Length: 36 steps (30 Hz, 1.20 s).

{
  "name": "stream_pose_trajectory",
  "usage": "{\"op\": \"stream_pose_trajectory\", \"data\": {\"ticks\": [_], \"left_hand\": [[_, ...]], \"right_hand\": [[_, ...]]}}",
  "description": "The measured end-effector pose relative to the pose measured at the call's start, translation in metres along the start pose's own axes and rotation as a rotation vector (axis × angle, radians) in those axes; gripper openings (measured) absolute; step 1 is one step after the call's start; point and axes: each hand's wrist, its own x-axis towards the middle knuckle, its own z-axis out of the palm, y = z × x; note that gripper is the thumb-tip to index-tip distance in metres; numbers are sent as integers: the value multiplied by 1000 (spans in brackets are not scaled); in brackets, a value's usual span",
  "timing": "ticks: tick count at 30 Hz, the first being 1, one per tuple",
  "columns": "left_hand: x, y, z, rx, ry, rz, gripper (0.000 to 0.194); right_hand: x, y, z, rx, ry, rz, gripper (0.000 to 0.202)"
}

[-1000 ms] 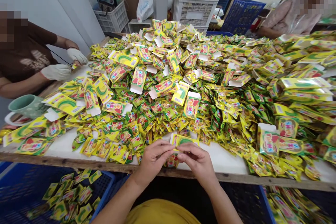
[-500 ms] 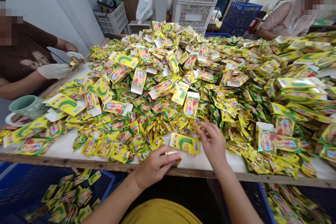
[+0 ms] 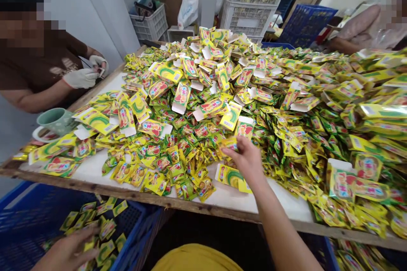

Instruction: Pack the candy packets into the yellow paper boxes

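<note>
Over the blue crate (image 3: 130, 216) at the lower left, my left hand (image 3: 70, 247) is blurred, its fingers spread just above the small yellow boxes inside. My right hand (image 3: 249, 161) pinches a yellow candy packet (image 3: 229, 144) over the front of the heap. Below that hand a flat yellow box (image 3: 227, 174) lies on the white tabletop (image 3: 190, 205), its right end partly covered. A large pile of small green and yellow packets (image 3: 178, 169) spreads behind, with open-flapped printed boxes (image 3: 182, 97) on top.
A green mug (image 3: 55, 122) stands at the table's left. A gloved co-worker (image 3: 81, 78) works beyond it; another person (image 3: 359, 29) is at the back right. White crates (image 3: 244, 21) and a blue crate (image 3: 307, 23) stand behind the pile.
My left hand has moved from the table edge down to the crate, and the box it held is no longer in it. My right hand has lifted a packet. The view has shifted left.
</note>
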Motion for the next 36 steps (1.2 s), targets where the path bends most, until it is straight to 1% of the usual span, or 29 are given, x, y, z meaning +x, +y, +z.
{"op": "stream_pose_trajectory", "data": {"ticks": [1,2,3,4,5,6,7,8,9,10,11,13,15,16,18,19,20,21,23,24,25,26,27,29,31,33,34,35,36], "left_hand": [[1,10,7,-70,-65,-6,35],[2,30,19,-150,-164,13,35],[6,56,34,-201,-241,75,33],[10,87,53,-218,-239,171,28],[16,120,72,-210,-217,295,25],[23,152,92,-179,-165,409,22],[30,182,111,-126,-96,520,20],[37,208,129,-38,-38,611,18],[43,228,145,69,32,665,16],[48,244,159,170,93,691,16],[52,254,170,259,137,699,17],[58,264,187,360,185,681,24],[60,264,197,342,191,657,24],[61,262,199,288,191,639,19],[59,259,199,71,156,610,13],[57,259,197,-82,100,607,15],[55,260,195,-246,16,613,19],[51,262,191,-402,-94,623,20],[43,268,185,-623,-343,639,18],[39,271,183,-666,-446,650,15],[35,272,182,-662,-514,673,12],[31,273,182,-624,-539,705,12],[29,272,184,-562,-518,744,16],[28,265,190,-414,-380,799,23],[30,257,199,-304,-197,785,27],[33,251,208,-243,-76,767,41],[34,250,212,-230,-47,776,50],[34,249,216,-226,-39,798,60],[34,250,220,-231,-42,823,68]], "right_hand": [[11,-7,10,-109,41,25,32],[22,-12,19,-200,63,38,31],[31,-15,26,-276,88,49,29],[37,-16,31,-321,104,52,25],[41,-16,35,-334,106,46,21],[43,-14,36,-328,107,35,19],[43,-13,37,-322,105,20,18],[42,-11,36,-308,99,-1,19],[39,-9,34,-286,89,-25,21],[35,-7,30,-257,75,-51,22],[31,-5,25,-225,59,-73,23],[17,3,8,-160,35,-96,25],[-2,16,-17,-32,31,-65,26],[-14,26,-30,58,35,-26,27],[-39,46,-53,194,50,89,37],[-51,55,-60,216,54,154,39],[-62,63,-63,224,53,214,40],[-72,68,-62,236,37,265,37],[-85,72,-50,277,-16,314,29],[-89,72,-42,293,-47,301,26],[-90,70,-33,294,-73,266,24],[-89,67,-25,282,-97,222,23],[-88,65,-20,267,-115,180,24],[-85,61,-17,268,-98,153,24],[-83,55,-23,322,27,203,23],[-86,43,-36,373,194,223,27],[-87,36,-42,381,251,197,29],[-89,28,-47,366,277,141,28],[-91,20,-50,315,274,64,26]]}}
